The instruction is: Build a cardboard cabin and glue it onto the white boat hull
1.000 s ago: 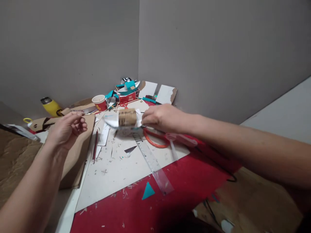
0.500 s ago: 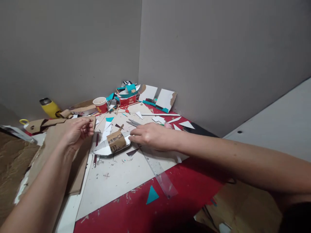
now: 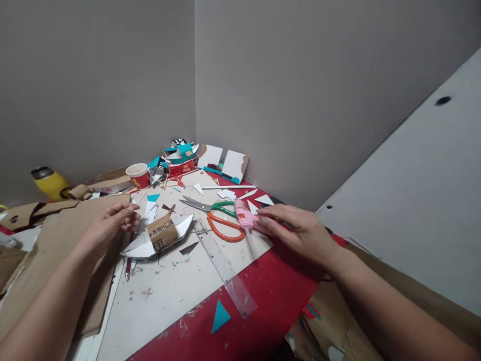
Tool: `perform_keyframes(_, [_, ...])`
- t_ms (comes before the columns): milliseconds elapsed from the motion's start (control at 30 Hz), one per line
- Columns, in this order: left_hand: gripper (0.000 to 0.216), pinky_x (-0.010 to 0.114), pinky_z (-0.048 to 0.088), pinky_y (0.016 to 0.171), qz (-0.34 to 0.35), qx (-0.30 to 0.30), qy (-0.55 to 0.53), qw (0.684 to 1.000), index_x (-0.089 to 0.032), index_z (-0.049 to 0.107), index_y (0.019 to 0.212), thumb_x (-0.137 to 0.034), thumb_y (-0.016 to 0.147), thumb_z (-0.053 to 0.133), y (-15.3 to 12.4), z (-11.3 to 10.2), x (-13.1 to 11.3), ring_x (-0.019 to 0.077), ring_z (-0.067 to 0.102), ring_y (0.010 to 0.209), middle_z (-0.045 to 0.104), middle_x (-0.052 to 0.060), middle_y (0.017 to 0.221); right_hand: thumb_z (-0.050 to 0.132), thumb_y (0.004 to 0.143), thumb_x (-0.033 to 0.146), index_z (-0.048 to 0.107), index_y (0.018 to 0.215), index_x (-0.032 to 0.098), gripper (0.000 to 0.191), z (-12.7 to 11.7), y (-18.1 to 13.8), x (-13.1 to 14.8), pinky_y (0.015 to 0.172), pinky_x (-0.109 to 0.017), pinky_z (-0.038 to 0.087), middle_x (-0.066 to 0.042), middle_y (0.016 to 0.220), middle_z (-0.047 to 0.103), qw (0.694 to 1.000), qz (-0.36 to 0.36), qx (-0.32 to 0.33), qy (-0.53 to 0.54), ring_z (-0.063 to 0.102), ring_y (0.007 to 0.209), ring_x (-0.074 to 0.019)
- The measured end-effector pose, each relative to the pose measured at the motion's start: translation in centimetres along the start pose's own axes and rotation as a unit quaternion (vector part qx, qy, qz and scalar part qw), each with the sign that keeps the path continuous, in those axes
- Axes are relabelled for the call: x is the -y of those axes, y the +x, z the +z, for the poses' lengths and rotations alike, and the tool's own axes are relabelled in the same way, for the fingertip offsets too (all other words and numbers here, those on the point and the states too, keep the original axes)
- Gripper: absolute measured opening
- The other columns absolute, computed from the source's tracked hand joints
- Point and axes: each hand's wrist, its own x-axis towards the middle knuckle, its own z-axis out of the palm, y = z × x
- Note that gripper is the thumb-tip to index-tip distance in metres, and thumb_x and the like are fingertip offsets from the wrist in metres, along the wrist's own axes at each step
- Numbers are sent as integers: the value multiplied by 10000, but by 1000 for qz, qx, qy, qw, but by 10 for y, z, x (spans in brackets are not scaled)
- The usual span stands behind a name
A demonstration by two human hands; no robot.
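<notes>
1. Grey walls (image 3: 97, 75) fill the upper frame, meeting in a vertical corner just left of the top centre; a white panel (image 3: 432, 165) with dark round holes slants across the right side.
2. Red covering shows on the table (image 3: 270, 296) at bottom centre, partly under a pale board (image 3: 165, 313) strewn with scraps; brown cardboard (image 3: 67, 225) lies along the left.
3. Just left of the frame's centre sits a paper boat (image 3: 141, 245) with a brown cardboard band (image 3: 163, 234) over its middle. Its long axis runs from lower left to upper right, one pointed end towards each.
4. Right of centre lies a pink glue gun (image 3: 244, 214), its clear stick (image 3: 251, 244) pointing down and slightly right, its handle towards the right edge.
5. Between them, scissors (image 3: 206, 206) point their parted blades to the upper left; a clear ruler (image 3: 221, 265) slopes down to the right below.
6. Of the hands, the right hand (image 3: 296, 233) is partly open, fingertips at the glue gun's handle; whether it grips cannot be told. The left hand (image 3: 112, 225), left of the boat, is loosely curled; whether it holds anything is unclear.
</notes>
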Motion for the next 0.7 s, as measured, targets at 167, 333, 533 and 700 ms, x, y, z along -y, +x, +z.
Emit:
perform_keyframes(167, [254, 165, 521, 501, -21, -31, -21, 999, -138, 675, 878, -212, 663, 787, 8, -6, 12, 118, 635, 565, 698, 31, 684, 529, 922, 222, 675, 957, 219, 150, 7, -20, 5, 700, -312, 544, -62, 894, 730, 996, 29, -63, 53, 679, 797, -182])
perform_keyframes(333, [102, 166, 564, 540, -54, -78, -44, 995, -180, 686, 789, -130, 707, 720, 15, -8, 18, 109, 636, 569, 696, 7, 656, 512, 927, 228, 656, 899, 203, 149, 16, -23, 4, 674, -297, 513, -54, 837, 709, 995, 58, -53, 66, 651, 741, -170])
perform_keyframes(533, [47, 152, 567, 520, -55, -73, -32, 995, -220, 718, 724, -187, 708, 746, 13, -7, 19, 115, 629, 584, 692, 1, 652, 522, 921, 289, 575, 745, 196, 206, 17, -20, 4, 568, -267, 421, -19, 674, 600, 992, 90, -65, 58, 526, 593, -137])
perform_keyframes(700, [70, 131, 564, 555, -56, -67, -18, 996, -265, 727, 734, -263, 686, 777, 15, -8, 21, 99, 635, 609, 700, -28, 669, 515, 911, 304, 555, 764, 189, 191, 9, 9, -1, 577, -246, 417, -5, 695, 618, 989, 118, -62, 57, 535, 593, -120])
